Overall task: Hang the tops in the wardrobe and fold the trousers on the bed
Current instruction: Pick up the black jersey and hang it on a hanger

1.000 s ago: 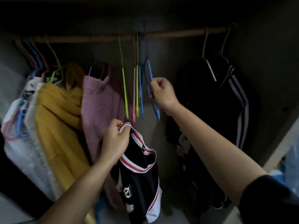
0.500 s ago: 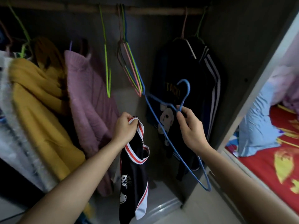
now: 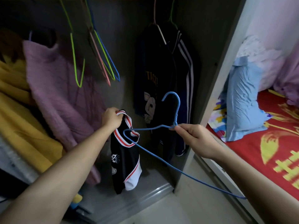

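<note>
A person stands at the open wardrobe (image 3: 123,38) with both arms out. The left hand (image 3: 111,118) grips the neck of a small black top (image 3: 124,159) with red and white trim. The top hangs down from that fist, in front of the wardrobe floor. The right hand (image 3: 192,138) pinches a blue hanger (image 3: 177,110) just under its hook, with thumb and fingertips pressed together on the wire. The hanger is off the rail and lies tilted, with one end close to the person's right arm. The other end sits right at the neck hole of the top. I cannot tell if it is inside the hole yet.

I think this is the step of putting the top on the hanger. No trousers are in sight, so the folding on the bed (image 3: 275,135) comes later.

Next, I think the left hand has to keep the neck hole open while the right hand slides the wire end in and under one shoulder. Then the other shoulder has to go over the far end. After that, the hook goes up to the rail, which is above what I can see. There looks to be room between the empty hangers (image 3: 100,50) and the dark tops (image 3: 161,70) already hanging there.
</note>
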Available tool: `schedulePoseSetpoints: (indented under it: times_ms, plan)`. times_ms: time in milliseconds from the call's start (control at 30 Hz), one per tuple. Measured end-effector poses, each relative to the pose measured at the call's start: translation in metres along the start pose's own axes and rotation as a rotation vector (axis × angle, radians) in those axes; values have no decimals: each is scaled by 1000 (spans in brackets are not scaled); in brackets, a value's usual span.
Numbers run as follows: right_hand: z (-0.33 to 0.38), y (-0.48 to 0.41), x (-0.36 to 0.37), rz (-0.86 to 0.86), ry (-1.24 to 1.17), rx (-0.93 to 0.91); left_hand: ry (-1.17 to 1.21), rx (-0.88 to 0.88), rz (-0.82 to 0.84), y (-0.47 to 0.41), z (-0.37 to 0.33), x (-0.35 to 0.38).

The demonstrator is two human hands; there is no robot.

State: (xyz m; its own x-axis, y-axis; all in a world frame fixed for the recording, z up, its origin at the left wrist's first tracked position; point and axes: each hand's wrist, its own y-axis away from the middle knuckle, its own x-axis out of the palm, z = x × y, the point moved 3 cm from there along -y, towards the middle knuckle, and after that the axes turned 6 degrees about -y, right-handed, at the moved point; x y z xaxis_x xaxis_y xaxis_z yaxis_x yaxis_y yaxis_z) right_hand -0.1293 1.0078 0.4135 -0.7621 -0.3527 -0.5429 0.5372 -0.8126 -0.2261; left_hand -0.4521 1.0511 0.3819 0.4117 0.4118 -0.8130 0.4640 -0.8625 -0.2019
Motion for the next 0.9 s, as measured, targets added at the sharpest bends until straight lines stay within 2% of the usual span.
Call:
schedulePoseSetpoints:
  times_ms: [200,367,433,533,600,667,800,833,900]
  plan:
    - [-17,-19,17,-82,-164,12,59,146,93,30,-47,18]
    - [-27,-37,39,-153,-193,62,272,199,108,43,-78,9]
    - [-23,-40,42,-194,-212,24,209,291,90,47,-84,1]
    - [-11,-42,40,-257,-276,-85,-9,465,-12,46,-84,-13]
    - [-1,-46,38,-323,-288,-147,-57,494,22,41,-84,-21]
    - [5,-51,36,-417,-204,-189,-109,487,22,37,-85,-27]
    - [6,-50,25,-643,186,-195,-161,427,-83,25,-83,-37]
    - [4,-46,23,-666,254,-249,-162,412,-120,21,-81,-40]
    - [2,-34,27,-642,383,-494,-192,376,-206,15,-77,-48]
